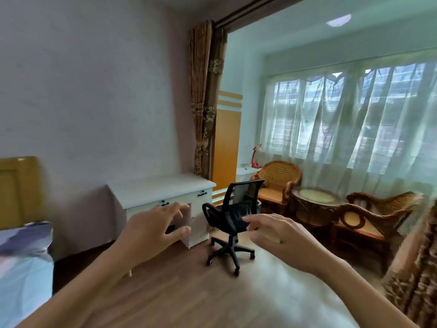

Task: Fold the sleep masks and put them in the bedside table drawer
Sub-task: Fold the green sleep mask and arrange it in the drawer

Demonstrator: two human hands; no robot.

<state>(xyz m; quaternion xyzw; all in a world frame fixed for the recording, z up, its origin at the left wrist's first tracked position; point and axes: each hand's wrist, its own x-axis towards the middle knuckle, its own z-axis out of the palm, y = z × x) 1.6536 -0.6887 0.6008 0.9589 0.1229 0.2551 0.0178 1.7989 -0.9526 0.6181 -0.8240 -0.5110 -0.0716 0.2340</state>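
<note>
No masks or bedside table in view, so honestly step one is finding them. Both hands are empty: left hand (pixel 151 228) has fingers spread, right hand (pixel 279 235) loosely apart. Beyond the fingertips sit a desk (pixel 163 188) and chair (pixel 233 216); the bed (pixel 23 252) is off left of the fingers, I'd look there.

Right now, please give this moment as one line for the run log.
stage: not started, no sleep mask in view | left hand: open, empty | right hand: open, empty | ahead: white desk, black office chair
</note>
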